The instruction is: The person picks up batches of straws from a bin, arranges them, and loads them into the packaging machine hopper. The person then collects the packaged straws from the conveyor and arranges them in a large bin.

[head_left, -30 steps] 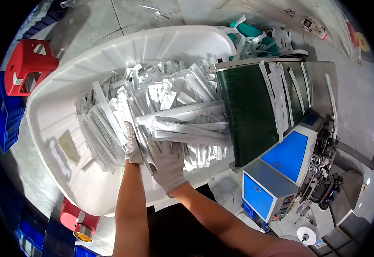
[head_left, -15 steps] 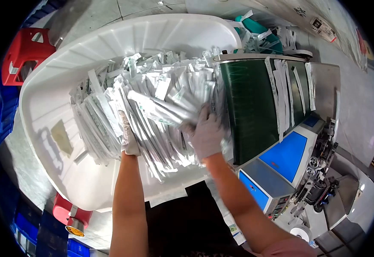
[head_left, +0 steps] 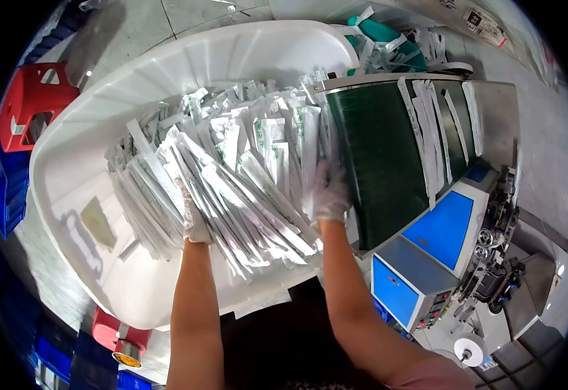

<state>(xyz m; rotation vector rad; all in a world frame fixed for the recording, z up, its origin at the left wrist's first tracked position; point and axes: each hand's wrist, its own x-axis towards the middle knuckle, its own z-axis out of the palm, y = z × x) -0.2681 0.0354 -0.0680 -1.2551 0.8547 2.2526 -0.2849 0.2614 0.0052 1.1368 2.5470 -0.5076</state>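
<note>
Many long, narrow white paper-and-film packets with green print lie heaped in a large white plastic tub. My left hand, in a thin whitish glove, rests against the packets left of the middle. Its fingers point away from me along their length, partly hidden among them. At the heap's right side, my gloved right hand touches packets beside the conveyor. Its fingers are stretched forward and slightly blurred; no packet is clearly gripped in it.
A dark green conveyor belt overhangs the tub's right side, carrying several packets. Beside it stands a machine with blue panels. Red stools and blue crates stand at the left. A teal container with packets is behind.
My right hand has moved right and let go of a bunch of packets, which now lies slanted across the heap. My left hand has stayed against the packets. The view has shifted slightly.
</note>
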